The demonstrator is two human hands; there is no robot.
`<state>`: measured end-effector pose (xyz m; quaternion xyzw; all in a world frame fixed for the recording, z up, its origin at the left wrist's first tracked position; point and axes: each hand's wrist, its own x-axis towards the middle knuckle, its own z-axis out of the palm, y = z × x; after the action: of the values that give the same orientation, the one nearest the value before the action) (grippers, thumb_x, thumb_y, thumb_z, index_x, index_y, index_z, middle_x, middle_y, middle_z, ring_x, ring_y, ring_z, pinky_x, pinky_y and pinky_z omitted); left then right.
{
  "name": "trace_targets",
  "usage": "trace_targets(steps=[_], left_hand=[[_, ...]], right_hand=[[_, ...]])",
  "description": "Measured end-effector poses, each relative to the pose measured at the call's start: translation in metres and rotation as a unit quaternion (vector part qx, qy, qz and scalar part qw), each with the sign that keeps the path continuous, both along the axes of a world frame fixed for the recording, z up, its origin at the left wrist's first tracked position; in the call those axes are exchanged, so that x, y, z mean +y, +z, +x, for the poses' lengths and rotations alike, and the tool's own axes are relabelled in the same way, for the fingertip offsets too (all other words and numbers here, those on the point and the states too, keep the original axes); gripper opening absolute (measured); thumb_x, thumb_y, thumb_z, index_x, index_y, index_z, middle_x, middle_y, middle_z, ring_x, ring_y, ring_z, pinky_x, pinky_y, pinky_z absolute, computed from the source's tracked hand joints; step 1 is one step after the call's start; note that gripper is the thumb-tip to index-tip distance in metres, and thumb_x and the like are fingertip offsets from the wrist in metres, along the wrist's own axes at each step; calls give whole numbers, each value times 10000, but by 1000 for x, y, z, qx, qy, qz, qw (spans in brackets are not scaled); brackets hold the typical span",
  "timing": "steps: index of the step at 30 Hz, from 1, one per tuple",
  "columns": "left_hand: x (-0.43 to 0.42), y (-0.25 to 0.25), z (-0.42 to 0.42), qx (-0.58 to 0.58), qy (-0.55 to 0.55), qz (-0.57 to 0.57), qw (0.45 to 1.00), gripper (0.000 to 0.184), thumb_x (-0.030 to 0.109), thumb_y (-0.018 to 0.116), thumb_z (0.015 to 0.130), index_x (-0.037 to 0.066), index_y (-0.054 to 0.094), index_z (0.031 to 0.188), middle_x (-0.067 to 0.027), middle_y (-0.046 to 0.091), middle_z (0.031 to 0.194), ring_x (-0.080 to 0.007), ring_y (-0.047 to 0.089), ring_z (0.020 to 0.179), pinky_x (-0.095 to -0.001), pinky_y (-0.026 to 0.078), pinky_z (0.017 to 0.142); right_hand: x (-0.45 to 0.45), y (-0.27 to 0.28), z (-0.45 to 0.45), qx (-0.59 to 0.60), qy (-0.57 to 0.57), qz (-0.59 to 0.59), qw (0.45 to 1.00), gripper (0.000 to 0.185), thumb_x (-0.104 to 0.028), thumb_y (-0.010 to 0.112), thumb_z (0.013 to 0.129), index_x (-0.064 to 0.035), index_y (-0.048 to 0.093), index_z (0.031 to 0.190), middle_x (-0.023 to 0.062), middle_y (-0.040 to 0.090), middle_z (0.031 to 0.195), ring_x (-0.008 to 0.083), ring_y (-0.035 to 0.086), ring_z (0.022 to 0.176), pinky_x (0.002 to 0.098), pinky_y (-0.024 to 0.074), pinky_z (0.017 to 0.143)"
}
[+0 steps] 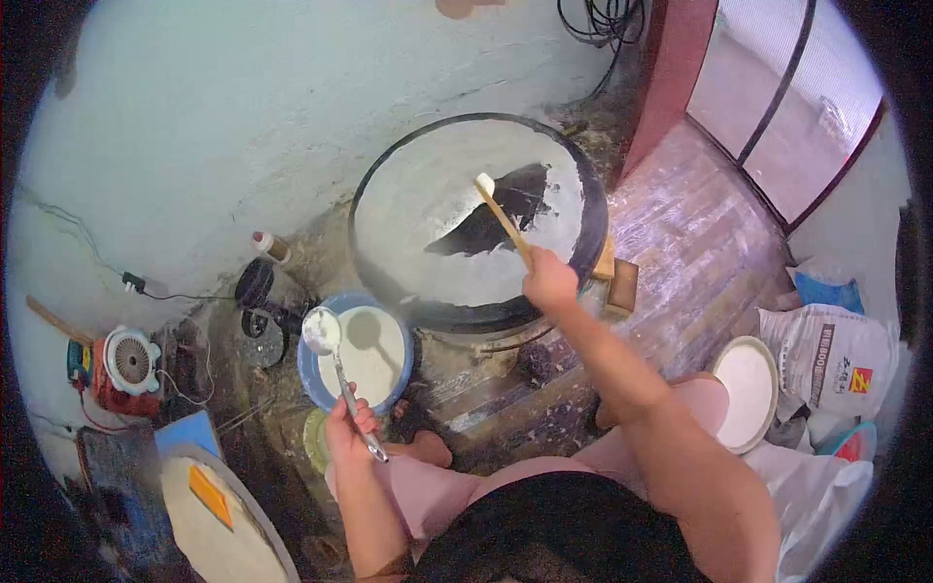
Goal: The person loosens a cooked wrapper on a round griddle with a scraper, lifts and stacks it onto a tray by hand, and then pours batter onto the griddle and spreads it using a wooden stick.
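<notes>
My left hand is closed round the handle of a metal ladle, whose bowl is coated with white batter. The ladle hangs over a blue bucket of pale batter. My right hand grips the wooden handle of a batter spreader. Its white-coated head rests on a large round black griddle. Pale batter covers most of the griddle's top, with a dark, uncovered wedge right of the middle showing ragged edges.
A small blower with cables stands at left, near a bottle. At lower left, an orange scraper lies on a round pale stack. On the right are a basin of white contents, a printed sack and a door.
</notes>
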<state>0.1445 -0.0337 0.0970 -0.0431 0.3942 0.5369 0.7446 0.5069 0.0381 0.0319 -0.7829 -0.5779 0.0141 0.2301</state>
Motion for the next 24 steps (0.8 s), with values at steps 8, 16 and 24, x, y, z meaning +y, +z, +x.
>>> trace_targets(steps=[8, 16, 24], left_hand=[[-2, 1, 1, 15, -3, 4, 1000, 269, 227, 390, 882, 44, 475, 1060, -18, 374, 614, -80, 333, 450, -201, 307, 373], [1, 0, 4, -4, 4, 11, 1000, 269, 237, 358, 898, 55, 477, 1056, -59, 424, 667, -101, 352, 457, -213, 308, 371], [2, -7, 0, -10, 6, 2, 1000, 246, 225, 403, 883, 62, 478, 1051, -37, 424, 649, -95, 351, 450, -210, 315, 374]], right_hand=[[-1, 14, 30, -43, -27, -56, 997, 389, -57, 491, 709, -120, 494, 1093, 120, 550, 861, 299, 580, 759, 418, 474, 653], [-33, -3, -4, -48, 130, -14, 990, 393, -70, 496, 682, -112, 506, 1073, 122, 557, 837, 293, 582, 757, 389, 466, 593], [-19, 11, 45, 9, -89, -16, 996, 384, -68, 496, 686, -96, 495, 1068, 137, 544, 839, 314, 581, 726, 414, 477, 592]])
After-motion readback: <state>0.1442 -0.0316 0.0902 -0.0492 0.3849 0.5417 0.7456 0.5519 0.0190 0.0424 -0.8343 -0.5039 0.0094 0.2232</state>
